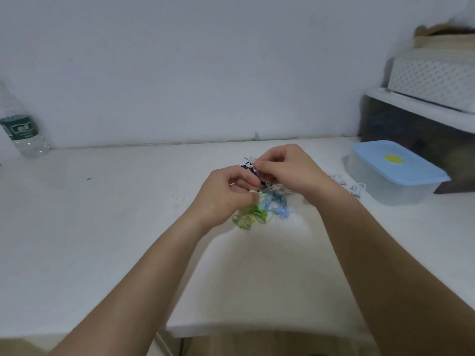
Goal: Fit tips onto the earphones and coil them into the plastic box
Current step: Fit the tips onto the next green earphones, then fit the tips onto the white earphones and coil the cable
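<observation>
Evidently both hands work over the earphones [270,204], a tangled heap left of the box [393,186], keeping parts within reach. Left hand [228,194] pinches a pale piece [253,192], likely a tip; right hand [288,170] pinches a dark cord [247,165], probably steadying it. The lid [372,155] is on the box.

A water bottle [19,129] with a green label stands far left on the white table [102,227]. At far right, a white mesh basket [434,78] sits atop a dark bin [411,129].

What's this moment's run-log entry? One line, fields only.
earphones: tangled pile on table | left hand: pinches into pile | right hand: pinches dark cord | plastic box: lid on
</observation>
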